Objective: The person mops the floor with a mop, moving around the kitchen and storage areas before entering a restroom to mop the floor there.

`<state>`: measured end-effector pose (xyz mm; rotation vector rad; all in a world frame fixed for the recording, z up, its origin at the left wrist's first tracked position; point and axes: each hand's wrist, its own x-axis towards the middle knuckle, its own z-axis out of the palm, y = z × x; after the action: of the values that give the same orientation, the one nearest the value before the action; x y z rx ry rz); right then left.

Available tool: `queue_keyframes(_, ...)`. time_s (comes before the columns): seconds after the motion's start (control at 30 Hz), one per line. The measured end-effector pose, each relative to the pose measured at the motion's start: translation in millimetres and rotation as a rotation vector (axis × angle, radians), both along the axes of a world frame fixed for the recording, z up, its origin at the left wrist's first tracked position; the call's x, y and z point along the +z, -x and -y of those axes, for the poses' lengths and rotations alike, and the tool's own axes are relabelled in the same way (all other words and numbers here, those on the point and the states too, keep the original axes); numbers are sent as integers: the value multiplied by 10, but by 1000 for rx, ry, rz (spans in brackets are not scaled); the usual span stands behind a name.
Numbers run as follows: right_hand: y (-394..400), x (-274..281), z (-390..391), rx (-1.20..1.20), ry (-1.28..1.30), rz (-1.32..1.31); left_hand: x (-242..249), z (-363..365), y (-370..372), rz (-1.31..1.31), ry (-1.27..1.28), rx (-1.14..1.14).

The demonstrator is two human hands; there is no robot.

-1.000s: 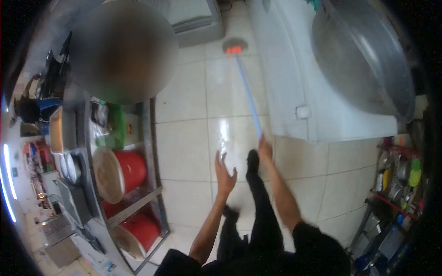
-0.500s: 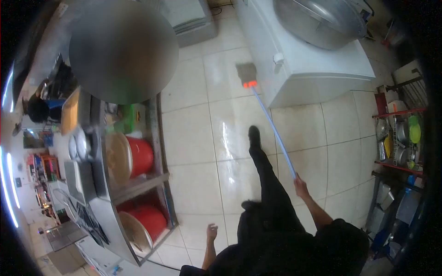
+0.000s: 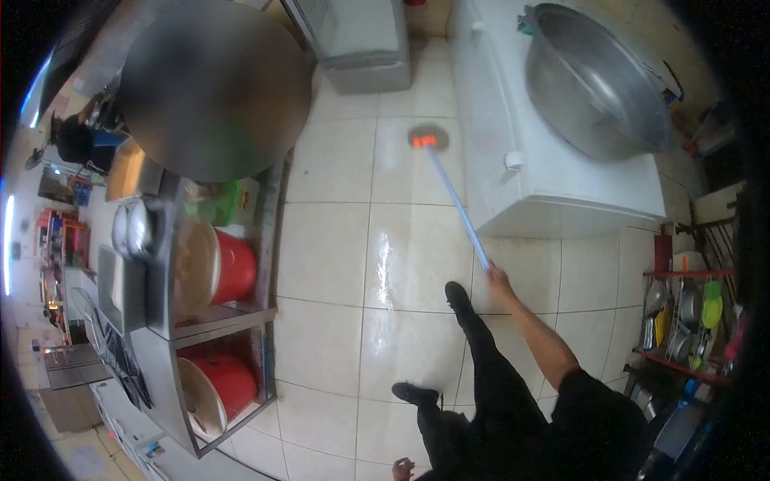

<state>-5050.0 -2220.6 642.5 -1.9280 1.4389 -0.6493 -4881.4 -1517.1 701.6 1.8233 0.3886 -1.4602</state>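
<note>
One head-worn camera looks steeply down at the tiled floor (image 3: 337,240).

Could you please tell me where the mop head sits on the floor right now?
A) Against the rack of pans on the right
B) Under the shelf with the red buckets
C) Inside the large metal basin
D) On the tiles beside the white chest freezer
D: the right hand holds the mop handle, and the mop head lies on the tiles close beside the white chest freezer.
</note>
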Motion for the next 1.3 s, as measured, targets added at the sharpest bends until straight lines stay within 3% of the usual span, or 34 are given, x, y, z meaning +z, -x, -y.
queue_keyframes(0.03,-396,-140,657,-87,-409,-64,139,499,142,20,-287,-209)
queue_keyframes(0.07,-711,-596,1293,-54,-199,-131,381,1190,194,11,-287,-201)
queue_keyframes(0.1,-916,-981,1793,-24,-189,-241,543,1710,274,26,-121,-138)
queue_keyframes(0.13,-1145,-1007,2130,-42,-330,-267,817,2351,321,46,-87,-175)
queue_keyframes(0.17,-1367,-511,2164,-180,-442,-95,856,2595,427,144,65,-257)
queue_keyframes(0.27,-1212,-77,1813,-202,-688,-25,1438,3421,687,218,241,-242)
queue_keyframes(0.33,-512,-772,1220,-11,-234,30,1578,3503,835,207,335,-332)
queue_keyframes(0.37,-137,-731,904,-63,-465,-45,1544,3381,891,229,362,-323)
queue_keyframes(0.4,279,-570,505,-23,-362,-35,1405,3160,913,234,369,-379)
queue_keyframes(0.43,748,-403,107,17,-421,-130,1199,2872,948,235,375,-434)
queue_keyframes(0.5,1659,-12,-795,69,-345,-38,690,2158,998,338,342,-353)
queue_keyframes(0.57,2476,340,-1714,70,-564,-198,232,1333,1020,363,204,-316)
queue_keyframes(0.63,2799,1447,-2526,94,-727,-370,-174,252,1063,390,186,-376)
queue_keyframes(0.67,3252,1260,-3011,141,-654,-358,-583,-475,1171,512,259,-312)
queue_keyframes(0.7,3728,1034,-3380,193,-574,-346,-491,-825,1310,502,35,-293)
queue_keyframes(0.73,3962,1109,-3540,208,-562,-371,-300,-1203,1493,586,81,-325)
queue_keyframes(0.77,4092,1118,-3587,265,-333,-270,113,-1221,1662,280,-194,34)
queue_keyframes(0.8,4082,1094,-3541,315,-104,-151,367,-1329,1853,344,-202,144)
queue_keyframes(0.83,3712,1357,-3286,191,-287,-173,514,-1438,2021,298,-268,202)
queue_keyframes(0.9,2834,1898,-2541,216,-532,-284,709,-1544,2431,271,-252,279)
queue_keyframes(0.93,2455,1719,-2166,237,-340,-218,779,-1494,2598,178,-355,291)
queue_keyframes(1.0,1640,1128,-1286,282,-281,-126,909,-1173,2839,45,-404,234)
queue_keyframes(1.03,1120,939,-845,256,-294,-242,911,-918,2903,17,-388,236)
queue_keyframes(1.07,622,802,-383,174,-619,-128,886,-591,2955,67,-354,249)
queue_keyframes(1.1,111,589,38,179,-577,-138,819,-190,2928,61,-339,251)
queue_keyframes(1.17,-729,-1,708,117,-489,83,639,707,2913,68,-278,223)
queue_keyframes(1.2,-1007,148,911,141,-663,69,624,1251,2832,79,-247,194)
queue_keyframes(1.23,-1184,210,1061,160,-706,42,555,1731,2716,206,-126,-129)
queue_keyframes(1.27,-1194,335,1136,190,-746,2,345,2140,2637,343,97,-257)
queue_keyframes(1.3,-1022,359,1190,209,-759,-40,181,2638,2573,412,151,-295)
